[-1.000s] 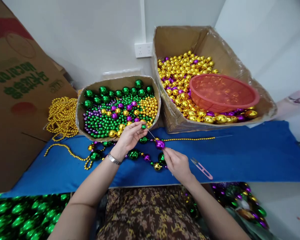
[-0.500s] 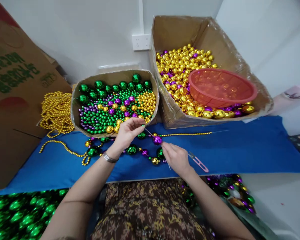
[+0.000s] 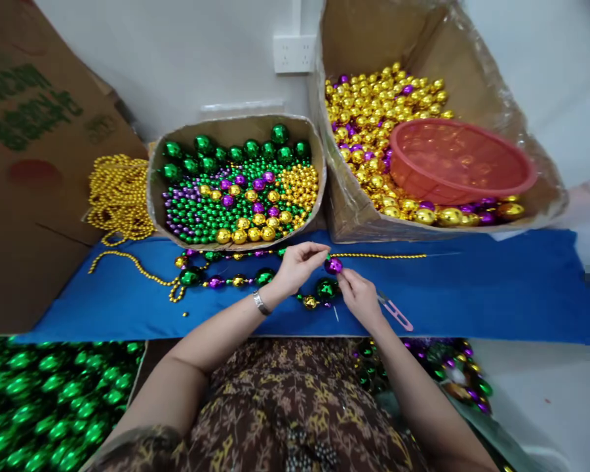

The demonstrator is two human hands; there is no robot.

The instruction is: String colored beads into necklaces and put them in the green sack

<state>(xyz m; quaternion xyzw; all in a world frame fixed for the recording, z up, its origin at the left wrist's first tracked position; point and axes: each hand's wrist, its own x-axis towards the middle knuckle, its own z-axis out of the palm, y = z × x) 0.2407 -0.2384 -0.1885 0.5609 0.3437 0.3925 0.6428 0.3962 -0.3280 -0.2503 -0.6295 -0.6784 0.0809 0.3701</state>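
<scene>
My left hand (image 3: 302, 265) is closed in a pinch, its fingertips on a small green bead (image 3: 328, 256). Right against that bead is a shiny purple bead (image 3: 333, 265). From the lower right, my right hand (image 3: 361, 295) pinches the purple bead at its edge. A string of green, purple and gold beads lies on the blue cloth, with a big green bead (image 3: 327, 288) and a gold bead (image 3: 310, 301) just below my hands. My left forearm and hand hide part of that string. Pink-handled thread snips (image 3: 397, 313) lie beside my right hand.
Behind my hands stands a low cardboard box (image 3: 150, 196) of sorted beads. To its right, a taller carton (image 3: 347, 210) holds gold and purple beads and a red basket (image 3: 472, 190). Gold bead strands (image 3: 120, 196) are heaped at left. Green balls (image 3: 44, 400) fill the lower left.
My left hand has moved right, sliding the small green bead up to the purple one; the thin line seen between them is now hidden. The camera view has shifted.
</scene>
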